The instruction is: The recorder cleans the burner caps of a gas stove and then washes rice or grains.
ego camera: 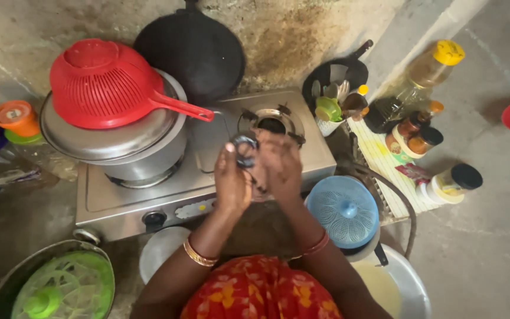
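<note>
My left hand [231, 180] and my right hand [280, 164] are raised together over the front of a steel two-burner stove [208, 142]. Between them they hold a small dark round burner part [244, 149], the left thumb on its ring, the right fingers behind it. Just beyond the hands the right burner seat [271, 121] stands bare. On the left burner sits a large steel pot [143, 153] under a steel lid, with a red plastic colander [104, 82] upside down on top, its handle pointing right.
A black pan [193, 50] leans on the wall behind. Bottles, jars and a utensil holder [332, 109] crowd a mat at right. A blue lid [343, 210] covers a vessel near my right arm. A green strainer [66, 286] lies in a bowl at lower left.
</note>
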